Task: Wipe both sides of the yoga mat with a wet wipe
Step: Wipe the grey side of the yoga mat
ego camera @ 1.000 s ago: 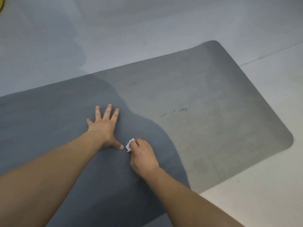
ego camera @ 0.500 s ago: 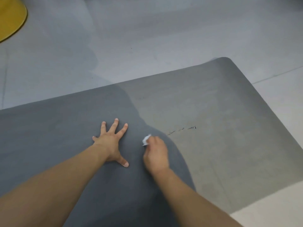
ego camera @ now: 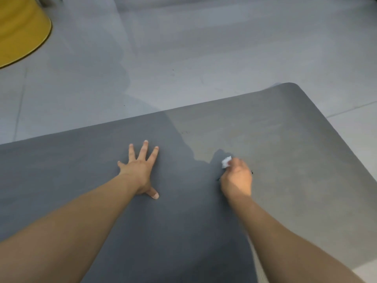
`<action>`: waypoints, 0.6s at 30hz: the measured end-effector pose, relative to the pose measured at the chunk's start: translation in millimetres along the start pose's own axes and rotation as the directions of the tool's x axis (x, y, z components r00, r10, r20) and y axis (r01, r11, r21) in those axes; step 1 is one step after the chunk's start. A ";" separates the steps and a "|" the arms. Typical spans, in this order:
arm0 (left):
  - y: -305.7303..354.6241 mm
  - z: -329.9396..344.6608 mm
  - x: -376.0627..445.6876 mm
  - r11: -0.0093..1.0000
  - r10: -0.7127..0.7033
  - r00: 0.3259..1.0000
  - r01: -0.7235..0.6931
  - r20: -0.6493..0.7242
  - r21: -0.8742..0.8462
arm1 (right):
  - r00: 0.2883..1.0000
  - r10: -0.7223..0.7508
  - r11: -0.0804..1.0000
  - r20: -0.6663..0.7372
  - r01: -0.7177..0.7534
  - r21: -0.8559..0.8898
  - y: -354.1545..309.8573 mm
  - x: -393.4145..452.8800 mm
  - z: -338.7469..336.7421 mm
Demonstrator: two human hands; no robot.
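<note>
A grey yoga mat (ego camera: 285, 144) lies flat on the floor, its rounded far-right corner at the upper right. The left half of it looks darker under shadow, the right half lighter. My left hand (ego camera: 140, 170) presses flat on the mat with fingers spread, holding nothing. My right hand (ego camera: 236, 178) is closed on a small crumpled white wet wipe (ego camera: 226, 161), which sticks out past the fingers and touches the mat near the edge of the dark area. Small dark marks on the mat lie partly hidden under my right hand.
Pale grey tiled floor (ego camera: 204, 58) surrounds the mat beyond its far edge and to the right. A round yellow object (ego camera: 18, 29) stands on the floor at the upper left, away from the mat.
My right hand with the wipe has slid forward and to the right across the mat, away from my left hand. The view has tilted up, bringing the yellow object into sight.
</note>
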State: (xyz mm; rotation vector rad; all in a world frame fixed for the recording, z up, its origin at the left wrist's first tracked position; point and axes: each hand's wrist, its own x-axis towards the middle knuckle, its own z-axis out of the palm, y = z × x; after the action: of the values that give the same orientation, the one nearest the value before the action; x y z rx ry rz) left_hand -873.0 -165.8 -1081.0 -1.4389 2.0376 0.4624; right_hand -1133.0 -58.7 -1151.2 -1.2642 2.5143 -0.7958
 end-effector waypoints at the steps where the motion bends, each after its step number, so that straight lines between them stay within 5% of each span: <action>1: -0.9 -3.4 3.6 0.999 -0.020 0.999 0.021 0.041 -0.024 | 0.998 -0.034 0.996 0.045 0.030 0.079 -20.1 -16.3 13.4; 8: -9.6 -2.0 12.9 0.995 -0.003 0.995 0.014 0.103 -0.102 | 0.790 -0.534 0.841 0.303 0.531 0.098 -99.1 -74.6 50.9; 10: -8.1 -8.3 11.1 0.995 0.000 0.992 0.013 0.124 -0.101 | 0.791 -0.507 0.843 0.343 0.538 0.007 -78.4 -40.9 38.0; 13: -7.3 -10.7 8.4 0.994 -0.002 0.989 0.019 0.145 -0.110 | 0.919 -0.306 0.921 0.250 0.352 -0.167 -40.6 18.0 13.2; 18: -6.1 -11.7 10.3 0.993 -0.011 0.986 0.031 0.165 -0.116 | 0.963 -0.199 0.962 0.180 0.228 -0.153 -31.4 38.4 7.5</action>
State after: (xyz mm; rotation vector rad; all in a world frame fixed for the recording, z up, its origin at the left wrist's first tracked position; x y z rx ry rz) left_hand -872.9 -182.4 -1078.3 -1.4387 1.8897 0.6798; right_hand -1131.9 -107.1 -1138.2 -1.6103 2.3851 -0.4985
